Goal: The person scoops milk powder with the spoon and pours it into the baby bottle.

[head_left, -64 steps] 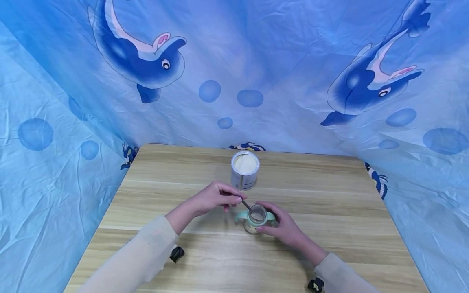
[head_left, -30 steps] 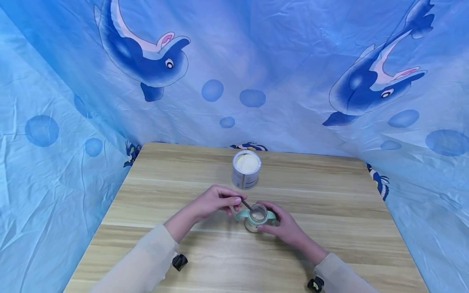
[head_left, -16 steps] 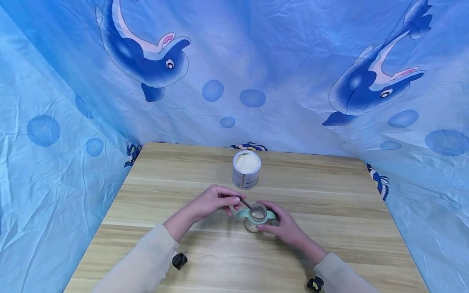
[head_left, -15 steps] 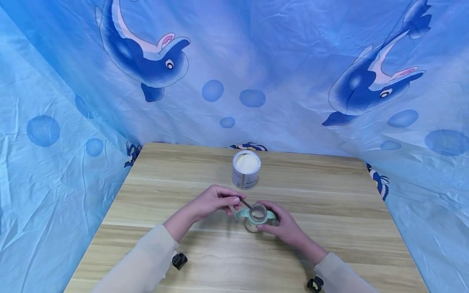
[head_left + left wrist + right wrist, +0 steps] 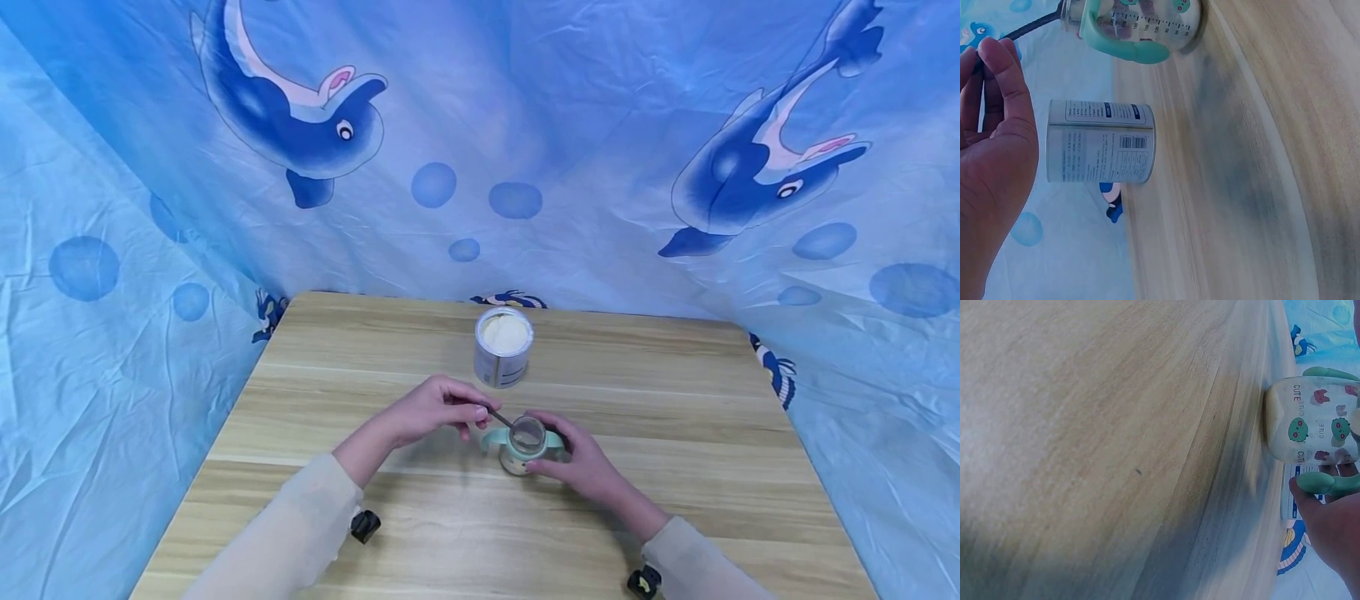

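Note:
A clear baby bottle (image 5: 516,462) with mint-green handles stands upright on the table, its mouth uncovered. My right hand (image 5: 581,467) grips it from the right, thumb in front and fingers behind. In the right wrist view, that hand (image 5: 1335,534) is by one green handle (image 5: 1319,482), and pale contents show at the base of the bottle (image 5: 1310,419). My left hand (image 5: 435,410) pinches the dark, thin handle of a spoon (image 5: 501,417) between thumb and fingers. The spoon slants down into the bottle's mouth; its lower end is hard to make out.
Behind the hands stands an open can (image 5: 501,367) of pale powder; its printed label with a barcode shows in the left wrist view. The wooden table (image 5: 660,392) meets a blue dolphin-print cloth (image 5: 592,233) at the back and sides.
My left hand has shifted slightly to the left with the spoon, which stays in the bottle's mouth. The right hand, bottle and can hold their places.

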`<action>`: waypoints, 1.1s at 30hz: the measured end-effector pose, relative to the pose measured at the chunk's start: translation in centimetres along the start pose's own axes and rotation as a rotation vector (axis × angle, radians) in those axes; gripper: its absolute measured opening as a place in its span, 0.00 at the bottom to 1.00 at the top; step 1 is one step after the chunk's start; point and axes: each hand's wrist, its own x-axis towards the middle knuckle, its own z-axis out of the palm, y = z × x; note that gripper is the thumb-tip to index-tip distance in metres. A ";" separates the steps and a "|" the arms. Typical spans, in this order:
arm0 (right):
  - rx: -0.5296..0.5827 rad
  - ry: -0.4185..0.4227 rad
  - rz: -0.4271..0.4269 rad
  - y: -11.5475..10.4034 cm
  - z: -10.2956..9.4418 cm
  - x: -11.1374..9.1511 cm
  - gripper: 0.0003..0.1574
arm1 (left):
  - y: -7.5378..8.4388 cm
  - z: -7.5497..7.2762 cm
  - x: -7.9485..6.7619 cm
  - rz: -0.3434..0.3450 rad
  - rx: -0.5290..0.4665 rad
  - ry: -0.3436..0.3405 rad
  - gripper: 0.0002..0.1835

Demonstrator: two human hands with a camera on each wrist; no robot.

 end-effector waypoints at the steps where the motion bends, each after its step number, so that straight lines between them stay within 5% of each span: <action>1: 0.001 -0.002 -0.001 0.0 0.0 0.0 0.47 | 0.1 -0.1 0.0 0.001 0.006 -0.004 0.17; 33: 0.005 -0.002 -0.018 0.1 0.1 0.1 0.48 | 0.3 -0.1 0.1 0.045 -0.020 -0.033 0.17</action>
